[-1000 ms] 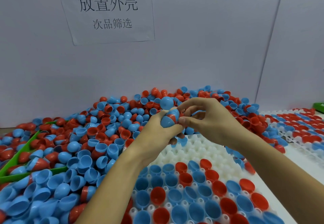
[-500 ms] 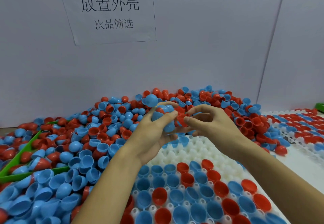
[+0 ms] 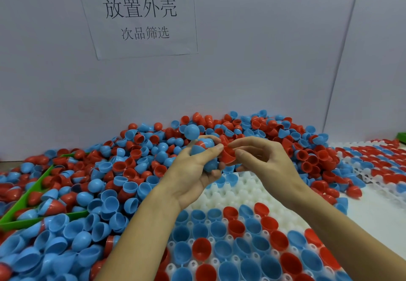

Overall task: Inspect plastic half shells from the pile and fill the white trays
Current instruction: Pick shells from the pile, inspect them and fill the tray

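A big pile of red and blue plastic half shells [image 3: 136, 166] covers the table from the left to the back. In front of me lies a white tray [image 3: 239, 192], its near rows filled with shells, open side up. My left hand [image 3: 193, 171] grips a cluster of blue shells [image 3: 203, 144] above the tray's far end. My right hand [image 3: 259, 160] pinches a red half shell [image 3: 227, 155] right beside that cluster, touching it.
A green bin [image 3: 24, 201] lies half buried in shells at the left. A second white tray [image 3: 373, 160], filled with shells, sits at the right, with a green edge [image 3: 402, 136] behind it. A white wall with a paper sign [image 3: 140, 15] closes the back.
The right hand has drawn a red half shell out of the cluster held by the left hand. Both hands stayed above the tray's far end.
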A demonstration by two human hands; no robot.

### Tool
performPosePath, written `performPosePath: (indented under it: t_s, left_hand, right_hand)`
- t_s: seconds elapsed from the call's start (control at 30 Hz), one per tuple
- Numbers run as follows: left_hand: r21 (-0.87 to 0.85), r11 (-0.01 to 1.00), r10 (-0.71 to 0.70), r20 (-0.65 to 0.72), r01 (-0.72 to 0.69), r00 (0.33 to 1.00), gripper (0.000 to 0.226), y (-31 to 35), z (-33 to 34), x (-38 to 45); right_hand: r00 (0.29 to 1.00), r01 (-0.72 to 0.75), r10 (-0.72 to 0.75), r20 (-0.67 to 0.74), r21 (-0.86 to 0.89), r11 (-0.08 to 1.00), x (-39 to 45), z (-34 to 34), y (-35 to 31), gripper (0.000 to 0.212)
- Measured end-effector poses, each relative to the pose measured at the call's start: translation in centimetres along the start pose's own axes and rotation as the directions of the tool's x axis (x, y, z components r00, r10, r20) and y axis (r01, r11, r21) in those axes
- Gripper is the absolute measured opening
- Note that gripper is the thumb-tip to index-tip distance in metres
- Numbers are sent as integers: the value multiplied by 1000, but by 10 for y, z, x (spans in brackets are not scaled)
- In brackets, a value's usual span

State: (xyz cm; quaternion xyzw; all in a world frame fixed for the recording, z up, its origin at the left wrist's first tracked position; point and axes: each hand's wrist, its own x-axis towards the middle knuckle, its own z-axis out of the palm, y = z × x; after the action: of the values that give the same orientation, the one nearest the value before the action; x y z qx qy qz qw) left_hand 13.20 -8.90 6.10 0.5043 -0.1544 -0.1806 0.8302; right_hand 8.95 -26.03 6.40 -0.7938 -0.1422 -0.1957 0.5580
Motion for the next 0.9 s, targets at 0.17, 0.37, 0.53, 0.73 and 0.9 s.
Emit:
performPosePath:
  t_s: [0.17,0.37,0.53,0.73,0.9]
  left_hand:
    - [122,992,31,47,-37,998,11,-1,3,-4]
    - [235,971,16,91,-37,996,9,-2,9,-7]
    - [282,958,36,50,-48,998,7,1,7,-7]
    - [272,960,49,63,-65,997,14,4,7,-9]
    - [292,955,52,29,-58,998,9,2,7,-8]
  right_hand:
    - [1000,-14,14,-14,-37,999,3,2,0,22]
    - [999,1,7,34,-246,969,5,-15,-2,13]
    - [976,-23,159,146,-663,749,6,-59,3,8]
    - [823,49,485,297,-887,459,-13,-65,17,15]
    - [787,58,548,284,-918,392,-20,-51,22,13]
